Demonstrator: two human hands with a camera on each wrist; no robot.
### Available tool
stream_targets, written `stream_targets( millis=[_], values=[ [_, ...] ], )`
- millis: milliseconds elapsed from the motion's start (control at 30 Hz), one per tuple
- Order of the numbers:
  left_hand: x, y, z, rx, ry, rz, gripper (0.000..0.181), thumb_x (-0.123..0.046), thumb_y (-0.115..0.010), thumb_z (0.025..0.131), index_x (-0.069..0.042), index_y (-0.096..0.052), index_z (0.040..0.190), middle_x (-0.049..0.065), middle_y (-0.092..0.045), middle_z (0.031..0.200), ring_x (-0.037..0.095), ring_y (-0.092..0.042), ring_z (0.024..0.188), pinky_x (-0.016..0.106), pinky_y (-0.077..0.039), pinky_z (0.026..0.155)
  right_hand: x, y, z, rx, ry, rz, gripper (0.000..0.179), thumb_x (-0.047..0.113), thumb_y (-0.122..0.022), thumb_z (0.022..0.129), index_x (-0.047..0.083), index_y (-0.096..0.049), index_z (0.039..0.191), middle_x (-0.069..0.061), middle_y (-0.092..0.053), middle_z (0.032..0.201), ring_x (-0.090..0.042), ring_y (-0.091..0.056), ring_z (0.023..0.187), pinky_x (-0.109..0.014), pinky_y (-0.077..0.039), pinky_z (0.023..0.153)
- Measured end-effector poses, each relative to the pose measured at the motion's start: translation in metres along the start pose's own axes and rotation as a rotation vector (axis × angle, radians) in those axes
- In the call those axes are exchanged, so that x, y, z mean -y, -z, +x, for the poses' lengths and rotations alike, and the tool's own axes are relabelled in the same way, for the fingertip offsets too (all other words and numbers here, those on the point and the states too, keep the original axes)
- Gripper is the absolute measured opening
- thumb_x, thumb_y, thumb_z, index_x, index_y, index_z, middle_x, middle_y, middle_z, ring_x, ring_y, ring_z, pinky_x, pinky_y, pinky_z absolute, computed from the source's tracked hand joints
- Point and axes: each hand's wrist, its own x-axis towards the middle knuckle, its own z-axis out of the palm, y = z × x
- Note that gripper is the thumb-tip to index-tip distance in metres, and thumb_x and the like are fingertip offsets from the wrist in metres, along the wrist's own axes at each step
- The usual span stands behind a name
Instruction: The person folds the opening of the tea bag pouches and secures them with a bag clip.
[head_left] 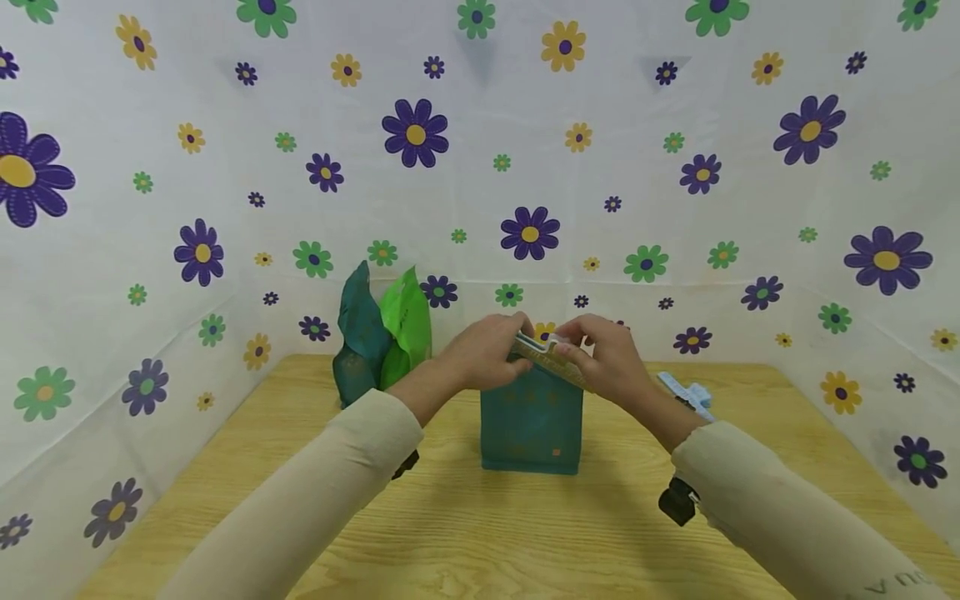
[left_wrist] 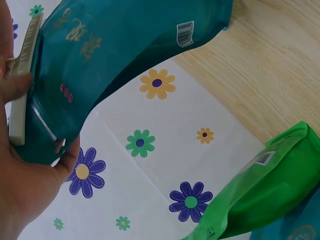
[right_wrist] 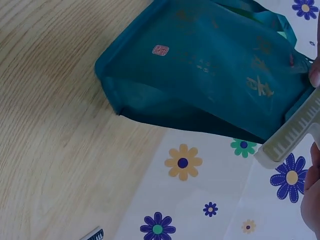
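Note:
A teal pouch bag (head_left: 531, 425) stands upright on the table in front of me, with gold lettering and a barcode in the left wrist view. Across its top lies a pale bag-sealing clip (head_left: 555, 363), tilted down to the right. My left hand (head_left: 483, 352) grips the top left of the bag, its thumb over the clip (left_wrist: 22, 110) and its fingers behind the bag. With thumb and fingers my right hand (head_left: 609, 354) pinches the clip near its handle. Most of the right hand is cut off in the right wrist view, where the clip (right_wrist: 290, 134) crosses the bag's edge.
Back left, another teal bag (head_left: 360, 325) stands against a bright green bag (head_left: 411, 329). A light blue clip (head_left: 688, 393) lies on the table behind my right wrist. Flower-print cloth (head_left: 480, 200) walls the wooden table (head_left: 450, 533) at the back and both sides.

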Motion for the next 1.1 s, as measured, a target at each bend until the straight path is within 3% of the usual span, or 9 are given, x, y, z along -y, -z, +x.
stream_targets(
  millis=[267,433,600,900,1100],
  values=[
    [0.004,0.010,0.002,-0.019,-0.044,-0.066,0.031,-0.031,-0.057,0.102,-0.004,-0.064,0.116,0.008,-0.069,0.109,0.020,-0.066,0.099,0.037,-0.053,0.094,-0.009,0.001,-0.005,0.083,-0.045,0.042,0.036,0.015,-0.065,0.098,-0.002,-0.059,0.128,-0.015,-0.068,0.103,-0.026,-0.060,0.093,-0.046,-0.053,0.082],
    [0.009,0.011,0.001,-0.018,-0.011,-0.082,0.030,-0.033,-0.057,0.103,-0.007,-0.064,0.116,0.007,-0.069,0.111,0.019,-0.069,0.096,0.036,-0.053,0.095,-0.019,0.004,-0.010,0.134,-0.079,0.014,0.051,0.015,-0.071,0.094,0.002,-0.050,0.138,-0.013,-0.073,0.101,-0.025,-0.066,0.090,-0.047,-0.054,0.083],
    [0.017,0.011,-0.003,-0.058,-0.018,-0.069,0.032,-0.034,-0.059,0.102,-0.006,-0.064,0.115,0.007,-0.069,0.106,0.020,-0.065,0.098,0.039,-0.053,0.090,-0.029,0.008,-0.019,0.163,-0.105,-0.018,0.048,0.011,-0.072,0.092,0.002,-0.052,0.134,-0.008,-0.074,0.095,-0.022,-0.068,0.085,-0.047,-0.054,0.083],
    [0.030,0.009,-0.011,-0.101,-0.036,-0.074,0.026,-0.030,-0.059,0.101,-0.005,-0.063,0.106,0.005,-0.065,0.090,0.017,-0.055,0.077,0.033,-0.046,0.072,-0.035,0.008,-0.029,0.222,-0.097,-0.067,0.017,0.017,-0.071,0.093,0.006,-0.073,0.106,-0.001,-0.072,0.090,-0.014,-0.063,0.081,-0.038,-0.053,0.077],
    [0.035,0.009,-0.015,-0.098,-0.001,-0.085,0.025,-0.028,-0.060,0.101,-0.004,-0.064,0.107,0.006,-0.067,0.092,0.018,-0.057,0.080,0.033,-0.049,0.074,-0.039,0.000,-0.033,0.272,-0.165,0.005,0.028,0.021,-0.074,0.091,0.006,-0.066,0.113,-0.005,-0.070,0.095,-0.015,-0.065,0.081,-0.032,-0.055,0.072]
  ],
)
